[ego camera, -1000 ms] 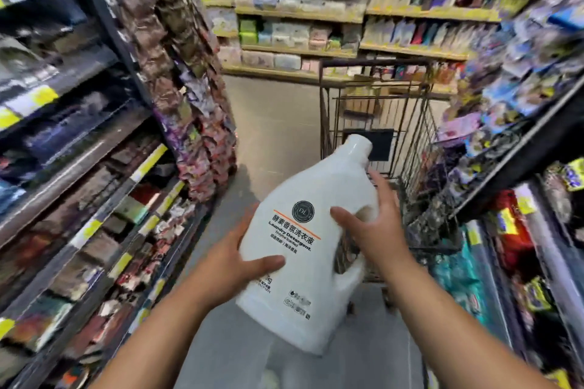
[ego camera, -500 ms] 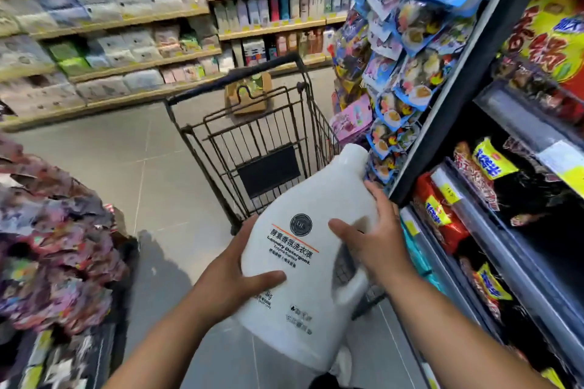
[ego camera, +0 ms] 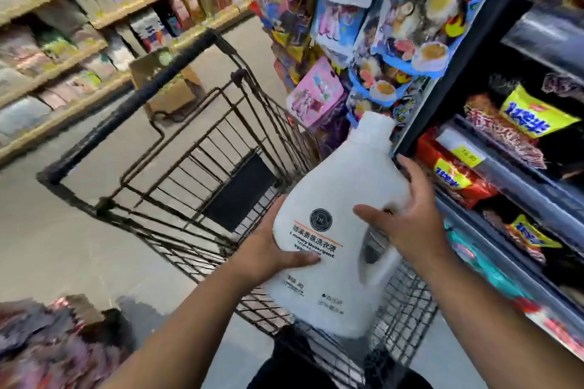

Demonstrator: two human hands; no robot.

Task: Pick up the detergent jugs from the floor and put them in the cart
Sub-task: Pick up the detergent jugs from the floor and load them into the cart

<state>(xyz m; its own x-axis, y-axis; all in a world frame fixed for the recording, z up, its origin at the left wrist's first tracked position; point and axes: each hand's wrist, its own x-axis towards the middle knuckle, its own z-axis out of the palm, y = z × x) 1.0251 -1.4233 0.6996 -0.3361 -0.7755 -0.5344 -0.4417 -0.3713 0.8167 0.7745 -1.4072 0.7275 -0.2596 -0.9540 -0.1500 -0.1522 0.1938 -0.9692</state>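
cart (ego camera: 142, 95) now nearer than moment ago, right under detergent jug (ego camera: 341, 230). left hand (ego camera: 271, 249) and right hand (ego camera: 407, 224): grip closed round jug, held over cart. likely next: lower it in.

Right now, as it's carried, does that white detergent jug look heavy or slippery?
Probably heavy: both the left hand and right hand hold the detergent jug. Its smooth plastic may be slippery, though the moulded handle should help. Likely stiff: no denting shows under the fingers.
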